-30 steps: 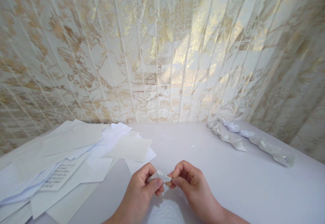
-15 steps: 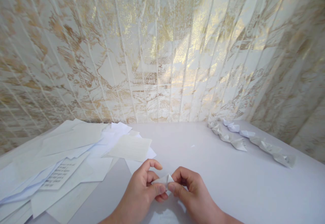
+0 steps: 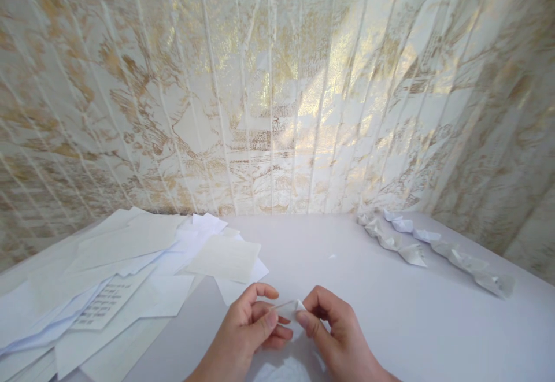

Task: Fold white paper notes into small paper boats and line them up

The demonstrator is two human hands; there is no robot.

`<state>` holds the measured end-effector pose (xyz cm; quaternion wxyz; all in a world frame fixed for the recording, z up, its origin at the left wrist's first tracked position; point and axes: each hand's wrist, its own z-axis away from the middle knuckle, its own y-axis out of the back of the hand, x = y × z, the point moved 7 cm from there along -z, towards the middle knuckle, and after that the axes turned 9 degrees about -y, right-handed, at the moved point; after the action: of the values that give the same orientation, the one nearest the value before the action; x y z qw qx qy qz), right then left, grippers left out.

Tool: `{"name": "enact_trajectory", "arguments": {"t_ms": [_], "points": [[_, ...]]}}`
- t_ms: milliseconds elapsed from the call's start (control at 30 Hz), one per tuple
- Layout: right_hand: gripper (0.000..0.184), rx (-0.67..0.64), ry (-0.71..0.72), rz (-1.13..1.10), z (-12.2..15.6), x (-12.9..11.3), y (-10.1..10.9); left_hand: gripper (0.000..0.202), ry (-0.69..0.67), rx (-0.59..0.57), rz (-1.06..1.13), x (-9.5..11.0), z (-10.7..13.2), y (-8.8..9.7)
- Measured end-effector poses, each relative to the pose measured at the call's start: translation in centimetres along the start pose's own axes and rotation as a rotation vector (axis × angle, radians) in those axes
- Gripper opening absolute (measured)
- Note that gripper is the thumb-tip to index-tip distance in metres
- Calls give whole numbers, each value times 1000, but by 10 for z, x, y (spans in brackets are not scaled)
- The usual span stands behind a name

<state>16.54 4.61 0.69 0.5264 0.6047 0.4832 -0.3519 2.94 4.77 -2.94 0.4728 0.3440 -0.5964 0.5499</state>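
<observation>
While the left hand [image 3: 254, 325] pinches one end of a folded paper [image 3: 288, 311], the right hand [image 3: 332, 327] grips its other end.

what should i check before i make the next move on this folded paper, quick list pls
1. Right hand grips the folded paper: ok, pinching its right end.
2. Left hand grips it: ok, thumb at its left end, index finger raised.
3. Creases pressed flat: cannot tell, fingers hide part.
4. Folded paper rows away from both hands: ok, over at the right.
5. Table free of scraps: not ok, a small white scrap lies beyond the hands.
</observation>
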Motion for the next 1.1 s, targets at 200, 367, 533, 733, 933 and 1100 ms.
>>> {"name": "enact_trajectory", "arguments": {"t_ms": [200, 367, 533, 733, 933, 1100], "points": [[15, -49, 483, 310, 13, -31, -7, 29, 127, -63, 157, -14, 3, -9], [13, -149, 558, 366, 16, -28, -18, 27, 90, -62, 229, -13, 1, -9], [16, -164, 573, 245, 16, -20, -20, 29, 89, -14, 269, -15, 0, -8], [16, -141, 501, 243, 15, -17, -21, 31, -7, -39, 213, -11, -4, -6], [24, -180, 475, 214, 16, -13, -23, 30, -68, -89, -6, -8, -5, -3], [12, -216, 85, -13, 8, -1, -24, 29, -22, -97, -55, -9, -3, -2]]}}
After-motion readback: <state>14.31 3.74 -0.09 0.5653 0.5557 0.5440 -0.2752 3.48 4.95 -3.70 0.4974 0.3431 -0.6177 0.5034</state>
